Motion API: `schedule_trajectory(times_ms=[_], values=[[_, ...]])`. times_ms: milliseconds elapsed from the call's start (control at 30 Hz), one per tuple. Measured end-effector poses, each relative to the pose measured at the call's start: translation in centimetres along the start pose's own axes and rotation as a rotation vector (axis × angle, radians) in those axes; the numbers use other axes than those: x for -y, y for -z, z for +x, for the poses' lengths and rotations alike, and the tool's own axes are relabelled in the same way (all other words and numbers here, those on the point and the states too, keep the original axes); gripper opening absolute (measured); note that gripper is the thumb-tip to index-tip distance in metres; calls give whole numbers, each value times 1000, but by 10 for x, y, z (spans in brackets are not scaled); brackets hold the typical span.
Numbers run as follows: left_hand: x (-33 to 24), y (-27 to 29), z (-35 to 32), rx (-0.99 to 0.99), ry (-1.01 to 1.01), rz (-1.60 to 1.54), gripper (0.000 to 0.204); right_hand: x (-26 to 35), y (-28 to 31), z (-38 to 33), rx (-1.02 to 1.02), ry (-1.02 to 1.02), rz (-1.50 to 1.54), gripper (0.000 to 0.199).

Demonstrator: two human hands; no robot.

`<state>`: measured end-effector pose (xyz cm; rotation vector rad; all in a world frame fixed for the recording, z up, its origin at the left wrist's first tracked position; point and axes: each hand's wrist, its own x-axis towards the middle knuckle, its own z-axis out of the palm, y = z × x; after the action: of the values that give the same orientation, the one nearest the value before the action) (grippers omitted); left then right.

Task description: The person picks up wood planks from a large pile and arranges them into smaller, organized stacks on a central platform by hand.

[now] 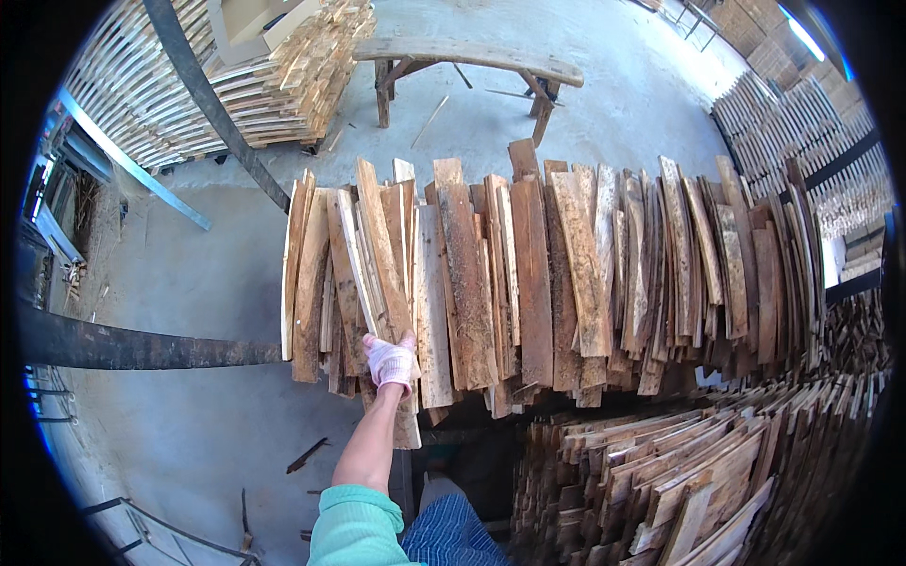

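One hand in view: the left hand (389, 366), pale glove, thumb and fingertips bare, green sleeve (357, 524) behind. Left grip is closed on the near end of a brown board (380, 241). Right grip lies outside the view; state cannot be told. Board sits toward the left end of a long row of upright, leaning boards (535, 283), touching its neighbours. More boards in a pile (694, 491) at lower right. Upper left: stacked slats (293, 99) carrying an open carton (279, 36).
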<state>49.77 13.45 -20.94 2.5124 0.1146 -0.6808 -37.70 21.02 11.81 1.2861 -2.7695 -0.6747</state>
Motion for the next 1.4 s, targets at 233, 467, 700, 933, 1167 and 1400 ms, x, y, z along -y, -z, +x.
schedule_trajectory(times_ms=[233, 467, 700, 933, 1167, 1400], values=[[9, 40, -8, 232, -83, -637, 97, 7, 3, -4, 33, 81, 88, 88], [41, 108, -131, 569, -128, -768, 89, 0, -15, -18, -59, 182, 369, 85], [31, 160, -308, 1089, -364, -672, 70, 43, 92, -48, -5, 260, 137, 81], [3, 183, -534, 1404, -956, -335, 81, 117, 136, -175, 36, 691, 1708, 108], [50, 151, -699, 2064, -1025, 224, 118, -37, 95, -198, -246, 238, 2483, 113], [164, 90, -803, 2218, -367, 536, 102, -175, -10, -217, -129, -292, 2276, 95]])
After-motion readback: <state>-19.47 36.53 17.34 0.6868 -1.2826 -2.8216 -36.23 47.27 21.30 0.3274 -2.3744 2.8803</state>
